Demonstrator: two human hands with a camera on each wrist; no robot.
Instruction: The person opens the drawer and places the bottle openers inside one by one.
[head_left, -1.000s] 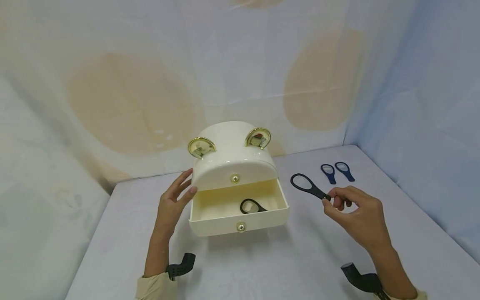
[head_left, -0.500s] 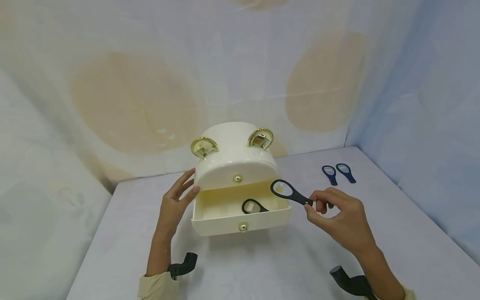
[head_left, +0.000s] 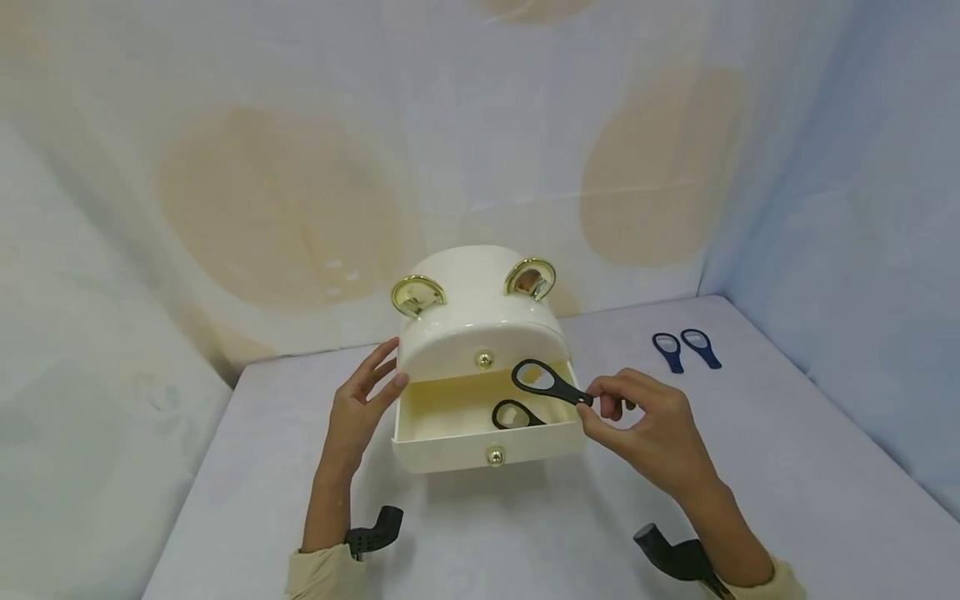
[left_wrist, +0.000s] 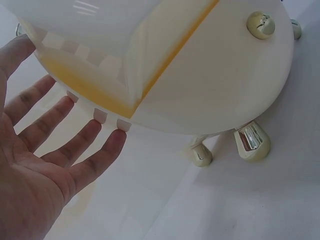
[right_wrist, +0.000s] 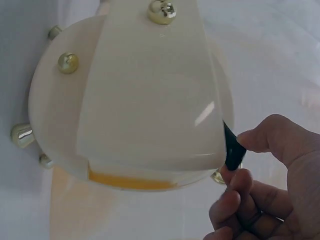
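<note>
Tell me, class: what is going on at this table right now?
A person's right hand pinches a black opener by its handle and holds it over the open drawer of a cream box. A second black opener lies inside the drawer. The left hand, fingers straight, rests against the box's side. Two blue openers lie on the table to the right.

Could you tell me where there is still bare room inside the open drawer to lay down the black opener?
The open cream plastic drawer is bare across its left half, between its left wall and the black loop-shaped opener lying inside. The right half is crowded: the right hand pinches a second black loop opener above it. The left hand rests on the cream box's left side.
</note>
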